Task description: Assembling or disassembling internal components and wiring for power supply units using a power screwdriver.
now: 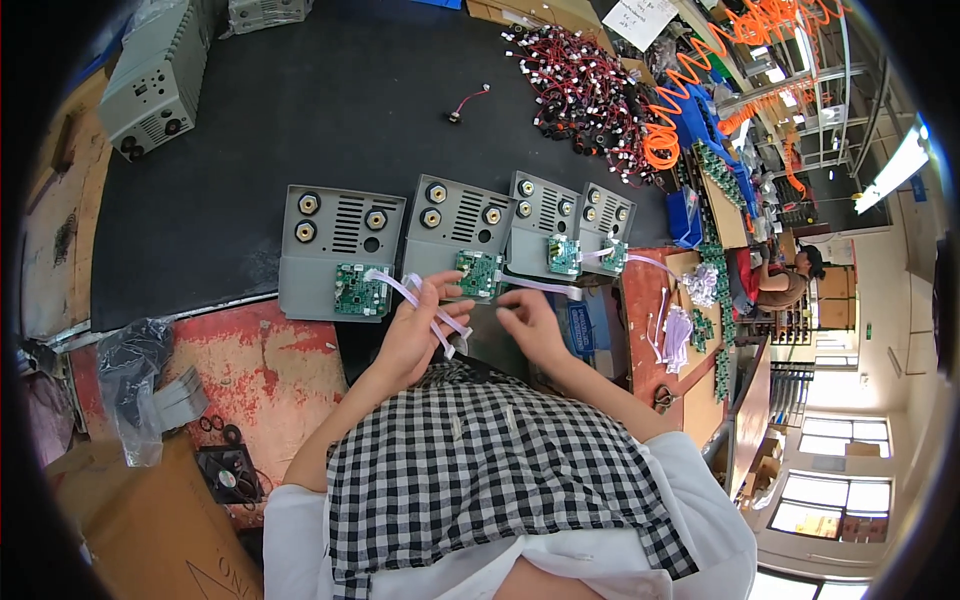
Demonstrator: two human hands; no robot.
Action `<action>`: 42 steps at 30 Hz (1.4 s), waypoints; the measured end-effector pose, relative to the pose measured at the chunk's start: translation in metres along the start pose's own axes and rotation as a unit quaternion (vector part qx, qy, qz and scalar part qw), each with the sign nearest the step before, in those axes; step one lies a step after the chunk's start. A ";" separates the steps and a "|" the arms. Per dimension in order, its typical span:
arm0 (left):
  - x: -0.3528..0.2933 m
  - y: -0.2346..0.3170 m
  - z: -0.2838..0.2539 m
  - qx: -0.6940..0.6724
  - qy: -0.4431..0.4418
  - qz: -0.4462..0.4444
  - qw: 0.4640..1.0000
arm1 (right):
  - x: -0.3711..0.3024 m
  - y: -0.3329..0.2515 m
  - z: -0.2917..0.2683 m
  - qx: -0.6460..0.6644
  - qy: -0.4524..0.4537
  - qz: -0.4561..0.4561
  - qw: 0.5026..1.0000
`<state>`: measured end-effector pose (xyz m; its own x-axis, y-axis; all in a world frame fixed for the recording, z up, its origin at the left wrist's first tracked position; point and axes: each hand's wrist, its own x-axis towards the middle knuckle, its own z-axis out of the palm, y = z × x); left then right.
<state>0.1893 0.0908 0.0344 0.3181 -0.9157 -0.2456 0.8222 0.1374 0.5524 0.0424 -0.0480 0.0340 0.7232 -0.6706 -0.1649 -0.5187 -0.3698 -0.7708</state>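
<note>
Head view, clock positions read from its centre. Near 9 o'clock, a clear plastic bag lies crumpled against a stack of grey pieces; whether the stack is partly inside cannot be told. At 8 o'clock stands a brown cardboard box, its contents out of sight, with a black fan just beside it. At 10 o'clock sits a vented grey metal housing. Four grey panels run from 10 towards 2 o'clock, each bearing a green circuit board. Left hand, at 8 o'clock near the centre: palm upward, loosely grasping lilac-white ribbon cables, one of which reaches the leftmost board. Right hand, at 4 o'clock near the centre: fingers curled; whether anything is pinched cannot be told. At 1 o'clock, red-and-black wired connectors form a heap. Towards 3 o'clock lies a cable bundle; above it, near 2 o'clock, stands a blue bin, its contents too small to tell.
</note>
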 end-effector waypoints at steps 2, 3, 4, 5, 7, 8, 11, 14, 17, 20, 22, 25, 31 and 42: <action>-0.003 0.007 0.005 -0.009 0.009 0.033 0.999 | -0.004 -0.026 0.007 0.049 -0.072 0.016 0.996; -0.006 0.009 0.008 -0.006 0.005 0.038 0.999 | -0.007 -0.042 0.010 0.071 -0.093 0.019 0.993; -0.007 0.010 0.008 -0.015 0.015 0.052 0.998 | -0.005 -0.052 0.013 0.071 -0.094 0.015 0.993; -0.009 0.011 0.008 -0.025 0.025 0.067 0.997 | -0.002 -0.061 0.015 -0.029 -0.122 -0.039 0.991; -0.016 0.014 0.008 -0.006 0.035 0.084 0.996 | 0.002 -0.069 0.023 -0.130 -0.151 -0.098 0.975; -0.019 0.015 0.008 0.012 0.043 0.096 0.994 | 0.004 -0.070 0.027 -0.167 -0.136 -0.190 0.958; -0.032 0.014 -0.012 0.252 0.015 0.116 0.961 | 0.011 -0.082 0.033 -0.226 -0.109 -0.337 0.908; -0.058 0.014 -0.036 0.380 0.078 0.111 0.915 | 0.032 -0.074 0.037 -0.309 -0.070 -0.302 0.899; -0.073 -0.003 -0.064 0.301 0.187 0.120 0.927 | 0.053 -0.072 0.039 -0.250 0.028 -0.249 0.935; -0.066 -0.011 -0.075 0.102 0.347 0.133 0.923 | 0.055 -0.074 0.051 -0.041 0.018 -0.200 0.979; -0.058 -0.013 -0.077 0.058 0.379 0.125 0.915 | 0.051 -0.074 0.064 0.112 -0.006 -0.123 0.986; -0.039 -0.006 -0.074 0.034 0.350 0.145 0.925 | 0.044 -0.077 0.083 0.237 -0.072 -0.005 0.969; -0.025 0.001 -0.087 -0.016 0.198 0.040 0.979 | 0.052 -0.063 0.109 0.115 -0.021 0.012 0.993; -0.016 0.001 -0.016 0.033 0.284 0.221 0.932 | 0.060 -0.096 0.091 0.109 0.042 -0.087 0.989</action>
<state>0.1924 0.1117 0.0255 0.8331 -0.4243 -0.3548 0.5266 0.4126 0.7432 0.1772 0.0061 0.0421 0.7473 -0.6639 0.0271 -0.2724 -0.3434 -0.8988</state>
